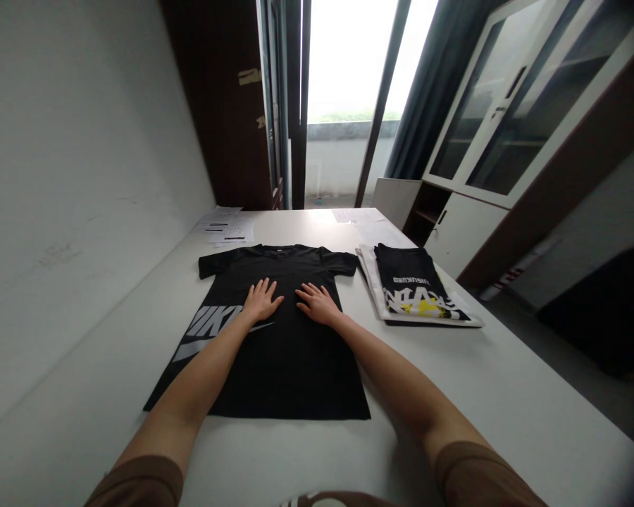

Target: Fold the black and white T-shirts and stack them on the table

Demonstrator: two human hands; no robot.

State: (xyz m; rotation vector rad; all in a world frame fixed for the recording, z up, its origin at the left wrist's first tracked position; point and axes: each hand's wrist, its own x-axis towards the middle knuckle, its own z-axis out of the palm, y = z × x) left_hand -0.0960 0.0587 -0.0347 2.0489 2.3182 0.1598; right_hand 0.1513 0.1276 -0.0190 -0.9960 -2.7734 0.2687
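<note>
A black T-shirt (290, 373) with grey lettering and a swoosh print lies spread flat on the white table, its collar toward the far end and its hem toward me. My left hand (263, 301) rests palm down on the chest area, fingers spread, beside the print. On the right side of the chest, my right hand (318, 304) also lies flat with its fingers apart. Neither hand grips the cloth. My left forearm covers part of the lettering.
To the right of the shirt sits a stack of folded clothes (415, 285), a black printed one on top. Papers (227, 227) lie at the table's (507, 394) far left, and more sheets (367, 218) at the far right. A wall (84, 176) borders the left edge.
</note>
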